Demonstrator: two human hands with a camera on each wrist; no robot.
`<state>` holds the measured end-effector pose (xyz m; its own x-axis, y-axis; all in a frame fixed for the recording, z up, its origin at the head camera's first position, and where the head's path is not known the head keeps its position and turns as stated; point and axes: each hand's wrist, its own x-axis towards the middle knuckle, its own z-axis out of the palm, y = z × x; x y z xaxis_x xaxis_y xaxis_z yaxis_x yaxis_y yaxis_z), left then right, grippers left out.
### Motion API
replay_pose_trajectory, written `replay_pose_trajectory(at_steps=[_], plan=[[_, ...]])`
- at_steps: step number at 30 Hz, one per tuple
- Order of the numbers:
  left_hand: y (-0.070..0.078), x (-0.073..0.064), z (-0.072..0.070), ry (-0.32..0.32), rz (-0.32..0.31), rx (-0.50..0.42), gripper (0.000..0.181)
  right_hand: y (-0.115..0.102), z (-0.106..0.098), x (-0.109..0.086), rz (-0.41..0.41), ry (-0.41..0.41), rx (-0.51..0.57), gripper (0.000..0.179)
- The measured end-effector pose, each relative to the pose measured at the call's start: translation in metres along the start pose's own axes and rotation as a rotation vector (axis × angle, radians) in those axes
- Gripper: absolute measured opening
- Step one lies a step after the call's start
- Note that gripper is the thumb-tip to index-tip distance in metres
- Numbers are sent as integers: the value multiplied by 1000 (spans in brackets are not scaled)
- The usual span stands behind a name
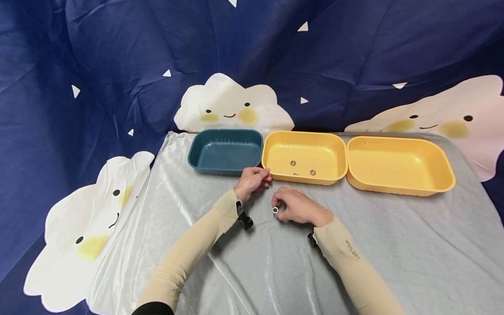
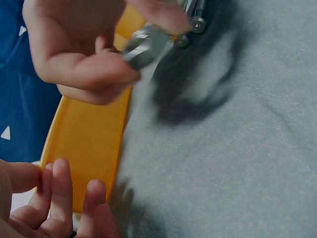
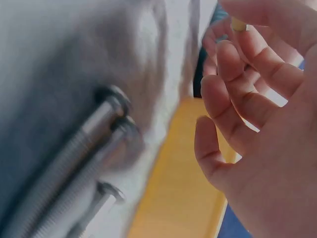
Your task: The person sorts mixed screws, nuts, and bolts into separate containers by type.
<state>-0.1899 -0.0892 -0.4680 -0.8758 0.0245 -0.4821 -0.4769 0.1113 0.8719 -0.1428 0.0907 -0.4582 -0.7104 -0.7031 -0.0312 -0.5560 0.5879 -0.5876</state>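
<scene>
My right hand [image 1: 297, 205] is over the grey cloth, in front of the middle yellow bin [image 1: 342, 168]. Between its thumb and forefinger it pinches a metal nut [image 2: 143, 47], seen as a small ring in the head view. The other fingers are bent and spread apart in the right wrist view. My left hand [image 1: 252, 181] pinches the rim of that same bin at its near left corner. Several nuts [image 1: 313, 172] lie on the bin's floor. Long metal bolts [image 3: 111, 124] rest on the cloth near the right hand, which hides them in the head view.
A dark teal bin [image 1: 226, 170] stands left of the middle bin, and another yellow bin [image 1: 401, 190] stands to its right. All three line the back of the cloth-covered table [image 1: 267, 271]. Behind them hangs a navy curtain [image 1: 275, 52] with cloud prints.
</scene>
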Motion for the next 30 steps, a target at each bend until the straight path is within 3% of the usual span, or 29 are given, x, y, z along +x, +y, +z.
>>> replay_pose_trajectory(at_steps=[9, 20, 30], plan=[[0, 1, 1, 14, -4, -7, 27, 4, -31, 0, 17, 47, -5, 19], [1, 0, 1, 7, -10, 11, 31, 20, -60, 0, -1, 187, 52, 17], [1, 1, 0, 0, -16, 16, 30, 33, -79, -4, 44, 332, 52, 14]])
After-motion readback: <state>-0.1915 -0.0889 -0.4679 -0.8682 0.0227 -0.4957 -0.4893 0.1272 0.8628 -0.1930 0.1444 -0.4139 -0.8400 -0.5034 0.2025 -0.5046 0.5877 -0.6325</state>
